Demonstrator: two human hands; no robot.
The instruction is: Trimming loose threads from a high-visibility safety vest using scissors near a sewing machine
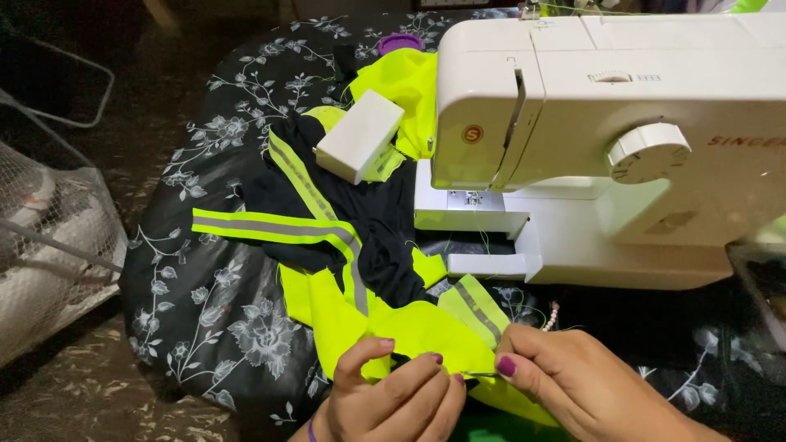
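The left hand [397, 393] sits at the near edge of the scene with its thumb raised and its fingers curled together, pinching a fold of the neon yellow fabric [426, 331]. Just to its right, the right hand [585, 385] closes thumb and forefinger on a thin metal pin or needle [479, 374], which lies almost level, its long axis running left to right with the tip pointing left toward the other hand; which of the two it is cannot be told. The two hands nearly touch over the cloth. The yellow fabric spreads from the hands away to the far left, its grey reflective strips [278, 227] running in two directions, one left to right and one slanting from far to near. It lies tangled with a black garment [372, 217] in the middle of the flowered black cloth [213, 303] that covers the table. One white rectangular box [360, 135] rests tilted on the pile, and one purple lid [400, 42] lies at the far edge. One white sewing machine [606, 139] fills the right side, close beyond the right hand, its needle area facing left above the fabric. A net sack [49, 245] stands off to the left.
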